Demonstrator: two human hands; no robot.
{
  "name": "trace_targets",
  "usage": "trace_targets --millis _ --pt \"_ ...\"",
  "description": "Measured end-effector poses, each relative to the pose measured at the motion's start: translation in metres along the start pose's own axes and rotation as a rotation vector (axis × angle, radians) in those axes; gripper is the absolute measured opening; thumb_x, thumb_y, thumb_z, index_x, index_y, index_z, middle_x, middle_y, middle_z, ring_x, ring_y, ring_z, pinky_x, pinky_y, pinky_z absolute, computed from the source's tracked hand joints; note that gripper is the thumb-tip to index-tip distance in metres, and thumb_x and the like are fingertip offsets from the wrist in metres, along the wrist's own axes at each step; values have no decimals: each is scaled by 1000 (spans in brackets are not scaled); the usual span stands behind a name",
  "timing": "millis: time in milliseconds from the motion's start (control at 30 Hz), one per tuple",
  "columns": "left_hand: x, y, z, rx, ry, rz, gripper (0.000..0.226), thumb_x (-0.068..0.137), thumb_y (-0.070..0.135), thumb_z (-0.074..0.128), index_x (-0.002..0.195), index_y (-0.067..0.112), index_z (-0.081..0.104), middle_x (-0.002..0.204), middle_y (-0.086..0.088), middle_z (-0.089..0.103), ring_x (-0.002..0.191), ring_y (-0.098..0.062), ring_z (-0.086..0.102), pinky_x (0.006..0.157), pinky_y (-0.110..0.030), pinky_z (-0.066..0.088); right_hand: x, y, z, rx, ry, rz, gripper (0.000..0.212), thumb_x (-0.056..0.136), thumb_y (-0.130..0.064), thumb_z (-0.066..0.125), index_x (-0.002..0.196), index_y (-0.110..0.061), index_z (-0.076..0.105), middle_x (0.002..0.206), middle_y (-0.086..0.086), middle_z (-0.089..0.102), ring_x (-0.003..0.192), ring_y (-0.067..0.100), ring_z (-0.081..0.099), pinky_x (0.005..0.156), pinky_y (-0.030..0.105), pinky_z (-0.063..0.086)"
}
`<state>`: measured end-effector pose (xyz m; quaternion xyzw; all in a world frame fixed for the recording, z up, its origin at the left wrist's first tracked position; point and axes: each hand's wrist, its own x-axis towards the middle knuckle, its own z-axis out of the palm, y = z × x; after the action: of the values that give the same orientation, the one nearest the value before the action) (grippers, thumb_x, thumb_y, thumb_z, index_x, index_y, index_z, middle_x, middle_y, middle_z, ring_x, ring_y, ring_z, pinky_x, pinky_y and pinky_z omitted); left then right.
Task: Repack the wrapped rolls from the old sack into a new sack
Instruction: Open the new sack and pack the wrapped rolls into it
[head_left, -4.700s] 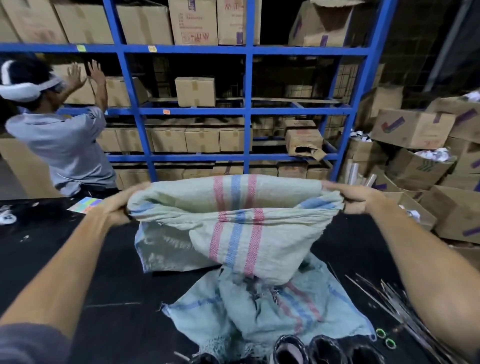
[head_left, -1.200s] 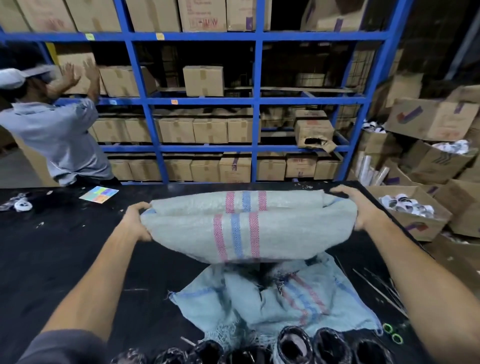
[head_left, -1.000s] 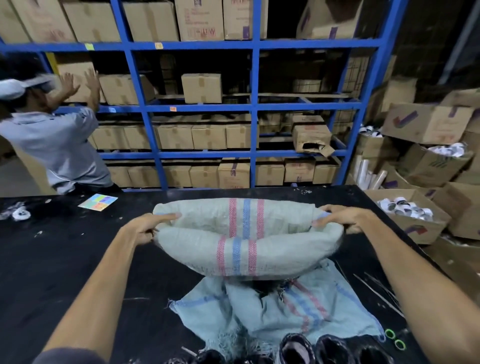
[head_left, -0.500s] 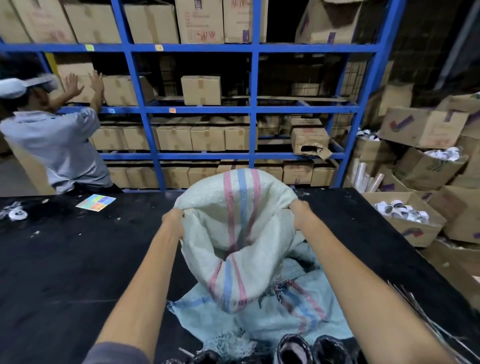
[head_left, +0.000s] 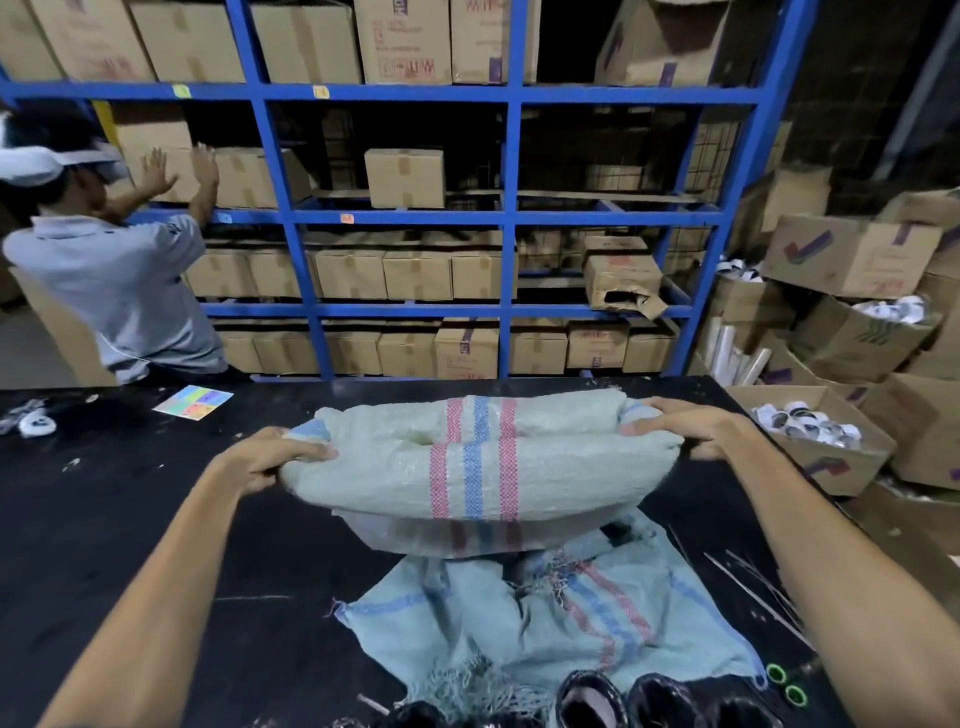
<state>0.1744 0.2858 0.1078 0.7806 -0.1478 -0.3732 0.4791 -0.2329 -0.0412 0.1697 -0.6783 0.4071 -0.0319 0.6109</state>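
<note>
Head view: left hand (head_left: 260, 460) and right hand (head_left: 696, 428), fingers closed, are gripping one new sack (head_left: 483, 467) above one old sack (head_left: 561, 623); three wrapped rolls (head_left: 587, 699) are lying at the bench (head_left: 130, 519) near edge.

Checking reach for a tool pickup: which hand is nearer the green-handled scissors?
Right. The right hand grips the sack's right edge, on the same side as the scissors at the table's near right. The left hand holds the opposite edge, farther away.

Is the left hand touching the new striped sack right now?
Touching. The head view shows the left hand fingers curled over the striped sack rim.
</note>
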Motion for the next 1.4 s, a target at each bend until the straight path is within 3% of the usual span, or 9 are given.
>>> trace_targets --millis 167,333,533,667,767,900,1033,1167,1400 --pt "20 -7 24 115 343 41 59 59 33 95 102 7 63 104 -12 68 85 -25 63 62 -35 52 55 20 -2 -464 534 54 46 46 -46 88 84 -28 69 109 9 69 106 29 62 82 34 52" --pt "12 4 67 -45 561 -47 43 81 25 78 114 3 62 122 -14 64 109 -35 64 90 -40 54 60 16 56 -322 890 45 28 88 -22 66 113 -12 69 116 15 67 108 35 64 85 39 53" --pt "6 25 113 -617 283 -25 42 101 20 41 138 5 49 126 -12 58 95 -30 60 60 -31 50 60 20 79 44 627 -75 45 100 -18 53 143 -9 45 147 7 46 126 25 50 98 29 42" --pt "10 17 51 -715 184 -180 12 79 18 57 78 10 66 69 5 56 74 -17 57 54 -23 44 56 33 18 -1 491 50 35 91 -13 62 125 -13 62 125 12 66 99 24 63 83 34 53" --pt "1 4 10 -873 -7 -222 18 70 21 57 52 16 59 66 -1 67 75 -23 60 71 -34 50 37 42 -6 782 166 118 31 98 -24 47 118 -10 67 107 20 71 88 33 69 74 42 60" --pt "-13 2 17 -506 -60 -24 46 75 45 81 107 13 72 106 -13 76 100 -31 69 93 -48 53 24 24 9 704 -63 -39 37 88 -37 71 111 -8 73 108 18 74 89 30 74 81 44 61" --pt "-3 -7 14 115 224 72 103 40 40 101 125 17 49 115 -5 66 106 -26 64 91 -45 55 33 23 6 26 128 1 87 56 -15 97 129 -18 48 119 12 62 97 22 66 71 37 59" --pt "-10 -8 34 475 563 170 60 56 48 93 95 12 65 102 -10 69 95 -29 62 74 -39 51 60 31 16 -405 548 -27 61 57 -43 91 109 -24 64 125 14 59 112 31 57 90 40 52" --pt "-27 20 107 -428 487 -20 44 100 17 51 140 1 47 142 -18 53 127 -35 54 96 -40 47 67 8 107 52 738 -26 37 97 -7 48 134 -1 50 133 21 57 120 38 55 83 35 43"
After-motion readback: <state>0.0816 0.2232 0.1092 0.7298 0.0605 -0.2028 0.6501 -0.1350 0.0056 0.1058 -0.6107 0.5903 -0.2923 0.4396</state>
